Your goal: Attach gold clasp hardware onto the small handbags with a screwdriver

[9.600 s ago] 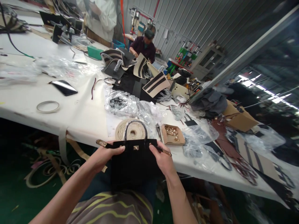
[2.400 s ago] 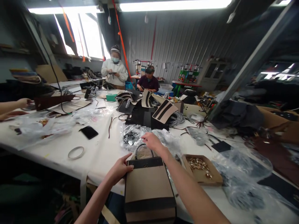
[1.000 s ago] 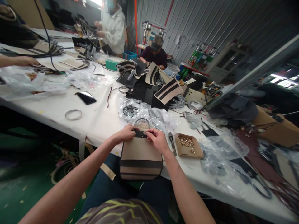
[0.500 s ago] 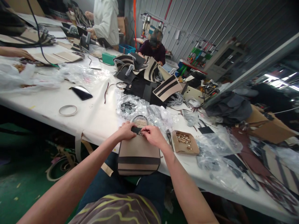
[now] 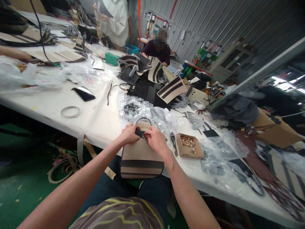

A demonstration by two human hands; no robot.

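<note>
Left hand and right hand have drawn together on the tan bag, fingertips pinching its black top band; fastening work appears underway, hardware tray just right of the fingers.

Materials at the bench: mostly matt, with a few shiny bits.
Bag: tan panel, matt, canvas or faux leather, can't tell which; black bands are smooth and dull. Bench cover: white, matt sheet. Plastic bags: clear film, crinkled, glossy. Tray: raw brown cardboard, holding polished gold-tone metal fittings. Pliers: dark metal. Phone: black, glossy face.
</note>
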